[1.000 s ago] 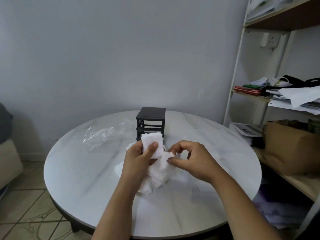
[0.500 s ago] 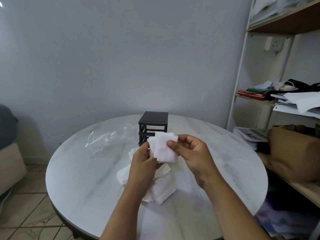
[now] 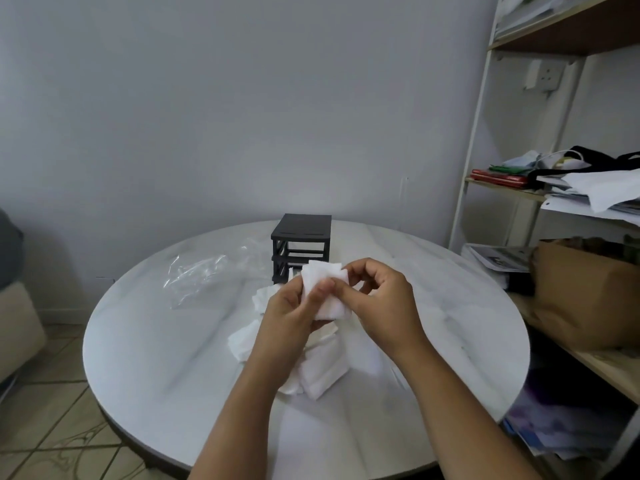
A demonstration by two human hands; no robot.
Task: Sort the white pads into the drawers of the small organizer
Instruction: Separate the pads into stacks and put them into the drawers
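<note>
A small black organizer [image 3: 300, 241] stands at the back of the round white table [image 3: 166, 358], its frame slots looking open. A loose pile of white pads [image 3: 322, 370] lies on the table in front of it. Above the pile, my left hand [image 3: 289, 318] and my right hand [image 3: 381, 301] both pinch a small stack of white pads [image 3: 327, 289], held upright between them. The held pads hide the organizer's lower front.
A crumpled clear plastic bag [image 3: 204, 275] lies left of the organizer. A shelf unit [image 3: 554, 202] with papers, books and a brown paper bag [image 3: 588, 296] stands close to the table's right edge. Tiled floor and a seat lie to the left.
My right hand has taken a pad from the pile and brought it against the pads in my left hand. Both hands have risen and now pinch the stack together.
</note>
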